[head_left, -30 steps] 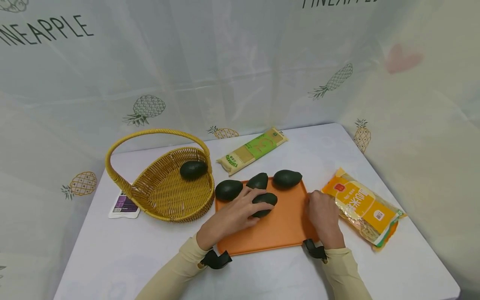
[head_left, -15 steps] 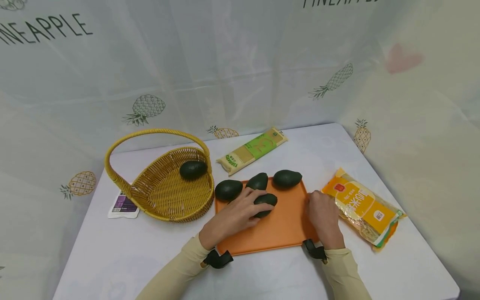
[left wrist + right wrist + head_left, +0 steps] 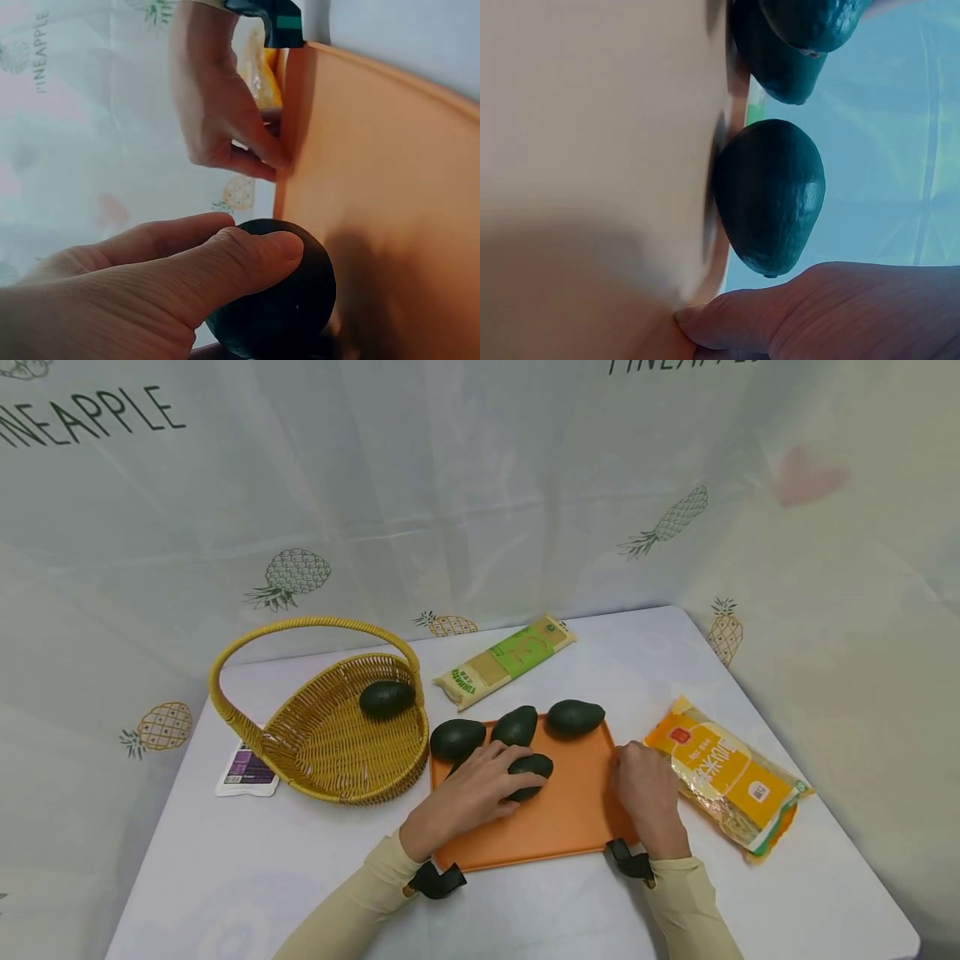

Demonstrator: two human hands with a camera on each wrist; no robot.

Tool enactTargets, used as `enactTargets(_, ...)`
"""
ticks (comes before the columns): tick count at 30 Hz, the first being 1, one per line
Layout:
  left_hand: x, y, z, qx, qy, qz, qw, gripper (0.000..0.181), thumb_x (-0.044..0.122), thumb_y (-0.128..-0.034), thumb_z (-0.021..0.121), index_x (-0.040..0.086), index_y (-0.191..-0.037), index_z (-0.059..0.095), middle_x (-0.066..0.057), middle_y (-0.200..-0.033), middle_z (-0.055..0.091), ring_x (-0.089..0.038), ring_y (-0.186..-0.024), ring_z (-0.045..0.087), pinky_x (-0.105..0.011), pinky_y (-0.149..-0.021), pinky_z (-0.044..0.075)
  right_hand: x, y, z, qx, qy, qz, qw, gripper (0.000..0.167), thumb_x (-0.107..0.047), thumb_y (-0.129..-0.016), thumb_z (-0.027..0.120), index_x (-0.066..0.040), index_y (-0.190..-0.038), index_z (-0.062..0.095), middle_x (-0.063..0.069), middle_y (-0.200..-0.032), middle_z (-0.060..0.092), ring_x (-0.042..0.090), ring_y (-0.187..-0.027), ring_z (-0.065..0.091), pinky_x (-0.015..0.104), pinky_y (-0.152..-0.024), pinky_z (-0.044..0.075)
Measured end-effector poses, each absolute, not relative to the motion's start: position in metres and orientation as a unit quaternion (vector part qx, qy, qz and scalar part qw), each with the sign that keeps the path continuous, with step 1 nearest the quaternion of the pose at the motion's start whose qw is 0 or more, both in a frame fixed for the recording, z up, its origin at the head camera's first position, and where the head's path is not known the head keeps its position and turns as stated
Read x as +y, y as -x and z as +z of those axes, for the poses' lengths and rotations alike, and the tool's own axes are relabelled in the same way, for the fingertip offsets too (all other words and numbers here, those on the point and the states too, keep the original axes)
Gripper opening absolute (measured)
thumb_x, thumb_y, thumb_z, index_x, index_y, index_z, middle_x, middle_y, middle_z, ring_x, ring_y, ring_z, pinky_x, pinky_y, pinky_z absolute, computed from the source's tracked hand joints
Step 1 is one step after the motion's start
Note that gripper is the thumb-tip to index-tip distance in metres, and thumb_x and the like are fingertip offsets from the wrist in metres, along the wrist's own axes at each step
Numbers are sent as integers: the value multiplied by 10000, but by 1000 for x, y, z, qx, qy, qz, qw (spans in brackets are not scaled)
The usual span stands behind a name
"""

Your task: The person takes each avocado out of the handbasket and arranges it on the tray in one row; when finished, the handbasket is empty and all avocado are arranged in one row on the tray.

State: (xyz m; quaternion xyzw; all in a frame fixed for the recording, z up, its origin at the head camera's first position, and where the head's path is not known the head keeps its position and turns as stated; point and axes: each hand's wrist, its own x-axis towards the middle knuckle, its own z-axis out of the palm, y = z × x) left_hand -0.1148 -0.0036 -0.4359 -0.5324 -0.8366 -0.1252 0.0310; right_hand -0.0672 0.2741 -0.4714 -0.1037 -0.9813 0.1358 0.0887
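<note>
My left hand (image 3: pixel 472 789) grips a dark green avocado (image 3: pixel 536 768) over the orange tray (image 3: pixel 555 827), thumb on one side as the left wrist view shows. At the tray's right edge my right hand (image 3: pixel 651 789) pinches the rim, its thumb (image 3: pixel 731 319) on the inner side. Along the tray's far edge lie three more avocados: one at the left corner (image 3: pixel 456 740), one in the middle (image 3: pixel 515 727) and one at the right (image 3: pixel 575 718). Another avocado (image 3: pixel 387 700) sits inside the yellow wicker basket (image 3: pixel 337 764), left of the tray.
A green-and-tan noodle packet (image 3: pixel 506 662) lies behind the tray. To the right is an orange-yellow noodle bag (image 3: pixel 727 777). A purple-and-white packet (image 3: pixel 247 774) lies partly under the basket, whose tall handle (image 3: pixel 315 622) arches up. A printed curtain (image 3: pixel 480 485) hangs behind the table.
The avocado in my left hand has shifted slightly toward me, and that hand has moved a little with it. My right hand stays on the tray's rim.
</note>
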Motion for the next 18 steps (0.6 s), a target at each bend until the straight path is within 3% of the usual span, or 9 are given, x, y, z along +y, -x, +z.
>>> enactTargets(7,-2,114,-439,-843,527,-106,21,459,237,-937,854,290,-1374,722,-61,-1508,602,-259,-1230,579,-453,-1051,556,274,67,-470,-981,105,139,91,113,50,-929,663,59,-883,766,232,-731,660,368,-559,569,506,-499,525)
enactTargets(18,-4,112,-444,-834,541,-96,42,471,254,-917,870,299,-1361,720,-48,-1475,620,-267,-1212,585,-459,-1064,547,273,67,-469,-980,105,144,87,130,41,-937,653,47,-872,766,212,-719,645,350,-557,550,477,-484,504)
